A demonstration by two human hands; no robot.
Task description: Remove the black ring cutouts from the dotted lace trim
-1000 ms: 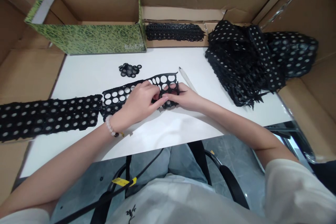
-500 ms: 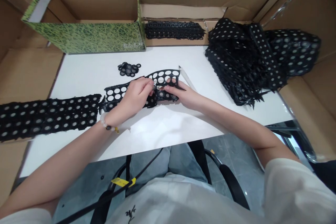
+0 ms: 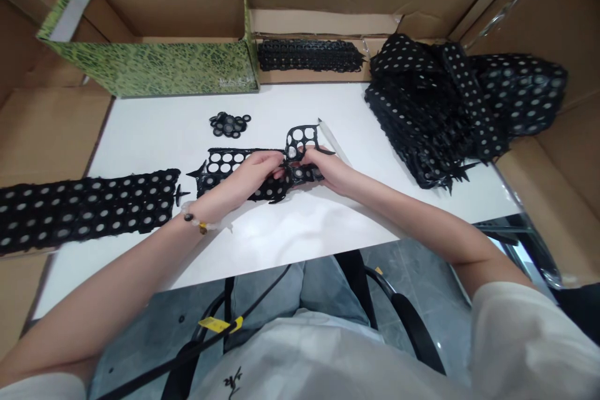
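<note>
A black rubber sheet (image 3: 226,158) lies bent on the white table between my hands. Its far rows are open round holes, while grey-centred discs fill its near rows. My left hand (image 3: 255,174), a beaded bracelet at its wrist, is closed at the middle of the sheet; its fingertips are partly hidden. My right hand (image 3: 325,165) grips the sheet's right end, thumb on top, with a holed flap standing up beyond the fingers. Behind the sheet sits a small heap of loose black ring-shaped discs (image 3: 229,124).
Another disc-filled black sheet (image 3: 89,206) lies at the left. A green patterned box (image 3: 164,69) stands at the back left, beside a stack of black holed strips (image 3: 309,55). A large pile of dotted black sheets (image 3: 422,106) fills the right. A white pen-like tool (image 3: 334,140) lies behind my right hand.
The sheet's left end has shifted right, away from the neighbouring sheet. Its right flap has bent up more steeply. My left hand has moved slightly right and nearer to me.
</note>
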